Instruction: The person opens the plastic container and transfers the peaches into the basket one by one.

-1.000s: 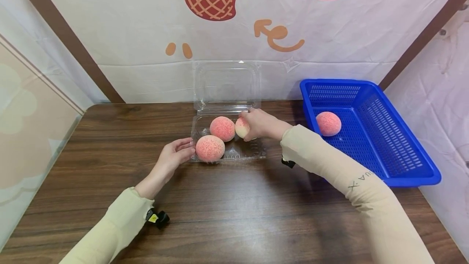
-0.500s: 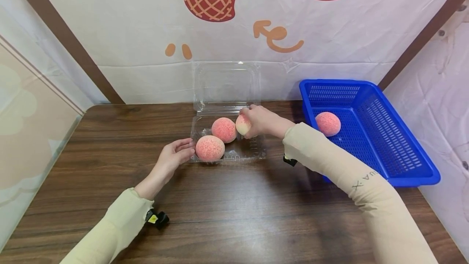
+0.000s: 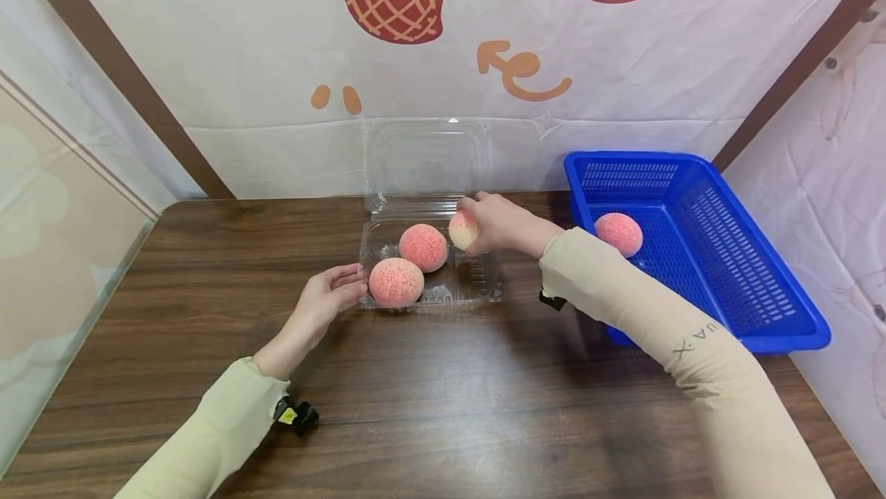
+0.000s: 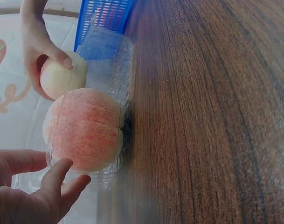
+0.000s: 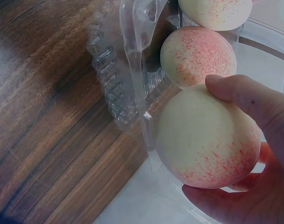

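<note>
My right hand (image 3: 505, 224) grips a peach (image 5: 207, 135), pale with red speckles, thumb on one side and fingers curled round the other. It is held over the right back part of a clear plastic clamshell box (image 3: 460, 284). Two more peaches lie inside the box: a front left peach (image 3: 396, 282) and a redder peach (image 3: 423, 247) just behind it. My left hand (image 3: 325, 303) is at the box's left side, its relaxed fingertips at the rim near the front peach. The box's lid (image 3: 429, 161) stands raised at the back.
A blue plastic basket (image 3: 775, 344) stands at the right of the wooden table (image 3: 415, 407), with another peach (image 3: 619, 234) at its left side. A white printed cloth (image 3: 263, 61) hangs behind the table.
My right hand has moved up and slightly right with its peach, away from the box's floor. The redder peach has shifted slightly right. My left hand stays put.
</note>
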The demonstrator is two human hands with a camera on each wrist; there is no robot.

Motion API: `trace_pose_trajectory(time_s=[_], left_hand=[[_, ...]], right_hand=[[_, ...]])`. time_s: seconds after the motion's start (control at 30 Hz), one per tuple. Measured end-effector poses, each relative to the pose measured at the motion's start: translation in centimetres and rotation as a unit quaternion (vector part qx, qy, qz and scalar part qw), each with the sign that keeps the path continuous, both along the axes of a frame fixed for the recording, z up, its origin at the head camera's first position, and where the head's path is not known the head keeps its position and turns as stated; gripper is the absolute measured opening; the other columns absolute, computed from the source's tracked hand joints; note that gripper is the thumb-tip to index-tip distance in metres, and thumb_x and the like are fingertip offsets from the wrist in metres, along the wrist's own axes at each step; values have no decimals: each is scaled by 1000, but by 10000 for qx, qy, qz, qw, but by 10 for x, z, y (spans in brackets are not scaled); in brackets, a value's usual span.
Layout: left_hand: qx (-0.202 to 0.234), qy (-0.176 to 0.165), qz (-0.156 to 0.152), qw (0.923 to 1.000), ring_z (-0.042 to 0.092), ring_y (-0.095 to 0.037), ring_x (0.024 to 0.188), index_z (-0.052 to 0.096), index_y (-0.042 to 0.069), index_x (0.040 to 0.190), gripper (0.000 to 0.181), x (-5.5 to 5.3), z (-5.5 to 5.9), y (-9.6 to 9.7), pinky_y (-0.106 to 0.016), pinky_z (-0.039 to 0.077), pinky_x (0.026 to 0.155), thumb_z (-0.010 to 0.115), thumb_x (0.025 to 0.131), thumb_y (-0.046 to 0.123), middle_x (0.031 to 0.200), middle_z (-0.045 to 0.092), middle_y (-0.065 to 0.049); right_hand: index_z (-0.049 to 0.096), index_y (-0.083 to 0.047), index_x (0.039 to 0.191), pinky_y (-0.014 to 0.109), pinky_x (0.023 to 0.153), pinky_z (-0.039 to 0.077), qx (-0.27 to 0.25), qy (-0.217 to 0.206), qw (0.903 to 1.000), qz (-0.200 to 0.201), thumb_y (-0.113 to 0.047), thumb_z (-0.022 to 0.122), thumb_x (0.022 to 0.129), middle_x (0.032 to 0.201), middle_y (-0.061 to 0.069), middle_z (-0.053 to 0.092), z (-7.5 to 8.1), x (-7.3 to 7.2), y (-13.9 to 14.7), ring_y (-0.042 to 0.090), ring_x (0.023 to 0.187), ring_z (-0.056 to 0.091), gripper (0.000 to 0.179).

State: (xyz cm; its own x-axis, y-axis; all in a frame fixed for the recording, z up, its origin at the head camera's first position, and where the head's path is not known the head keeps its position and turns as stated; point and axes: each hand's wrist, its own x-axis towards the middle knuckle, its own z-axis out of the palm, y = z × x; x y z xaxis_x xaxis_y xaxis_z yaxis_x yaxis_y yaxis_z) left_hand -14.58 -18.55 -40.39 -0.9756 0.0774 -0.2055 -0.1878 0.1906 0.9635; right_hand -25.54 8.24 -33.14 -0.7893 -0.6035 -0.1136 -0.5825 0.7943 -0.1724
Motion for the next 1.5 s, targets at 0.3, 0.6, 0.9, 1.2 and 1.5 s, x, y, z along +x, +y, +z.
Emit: trace_pose_trajectory(time_s=[0.3,0.6,0.9,1.2,1.5], left_hand=[[54,18,-48,10000,51,-25,112,34,-13,132,48,0,-1,-1,-17,48,81,51,90,2,129,44,-31],[27,15,-47,10000,52,-23,111,34,-13,132,48,0,-1,-1,-17,48,80,52,90,2,129,44,-30],[65,49,-98,9999,51,-23,112,33,-14,132,47,-1,-1,0,-16,48,79,51,90,2,129,43,-32],[39,51,-100,9999,49,-28,114,34,-13,132,47,-3,-2,0,-16,48,78,50,90,1,129,44,-31],[7,40,-117,9999,47,-30,116,34,-13,132,48,-3,-2,-1,-17,48,81,51,90,2,129,44,-30]], right_hand=[[47,-6,124,39,79,46,36,-71,10000,-41,-27,77,65,110,14,53,4,-1,5,27,93,52,69],[47,-6,125,40,80,46,-7,13,9999,-162,-26,77,65,108,14,54,15,1,10,29,95,53,70],[49,-9,124,42,82,45,-88,44,9995,-293,-27,79,64,108,15,54,22,0,19,31,97,53,70],[49,-8,123,43,84,45,-149,96,9995,-252,-29,80,63,108,16,54,23,-3,26,32,98,53,70],[48,-4,123,43,84,45,-122,123,9996,-213,-28,79,64,109,17,54,26,-5,32,33,97,53,71]])
